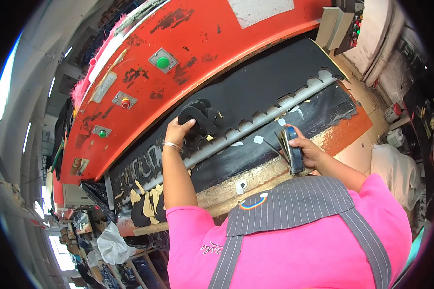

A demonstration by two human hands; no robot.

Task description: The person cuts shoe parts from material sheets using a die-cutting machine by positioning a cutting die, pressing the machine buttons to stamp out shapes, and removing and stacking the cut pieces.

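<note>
My left hand (180, 131) is closed on a small bunch of curved black cut pieces (197, 111), the thumb pressed on top of them. These are held over a black sheet (265, 72) whose near edge has a row of scalloped cut-outs. My right hand (305, 150) grips a blue-sided cutting die (295, 155) close to my body, above the front edge of the work table. Thin dark edges stick out from the die toward the left; its inside is partly hidden.
A red press beam (144, 82) with a green button (163, 62) and a red button (125, 103) spans the far side. Black and tan scraps (149, 204) hang at the table's left. A white sack (395, 168) stands at right, a white bag (115, 243) lower left.
</note>
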